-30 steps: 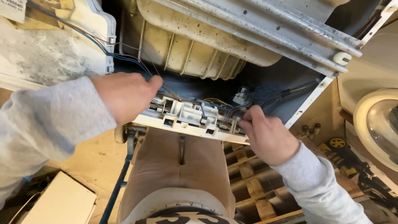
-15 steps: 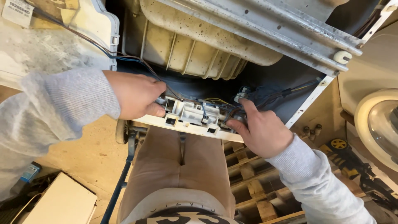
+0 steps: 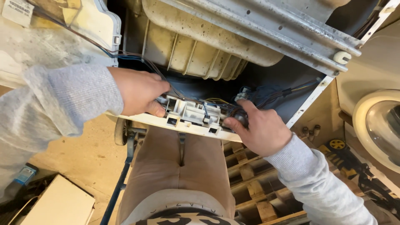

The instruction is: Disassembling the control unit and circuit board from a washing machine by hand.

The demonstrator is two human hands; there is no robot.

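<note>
Item: opened washing machine cabinet, white sheet-metal edge toward the wearer, seen from above.

Principal part: white plastic control module with square sockets, seated on the cabinet's near front edge, between the two hands. Thin wires, blue, black and yellow, run into it from the dark interior behind.

Left hand: grey knit sleeve, grip closed around the left end of the module, thumb underneath against the white edge, fingers curled over the top. A bundle of dark wires passes just behind the knuckles.

Right hand: grey knit sleeve, fingers bent and pressed on the right end of the module where the wires gather at a small connector; whether the grip actually clasps a wire or only presses on it cannot be told.

Interior: cream ribbed plastic tub, stained and speckled, above the module. Grey metal crossbar runs diagonally over it, ending near a white plastic clip.

Surroundings: the wearer's beige trousers directly below the module; wooden pallet slats to the right; white cardboard box at lower left; round door of a second washing machine at the right edge.
</note>
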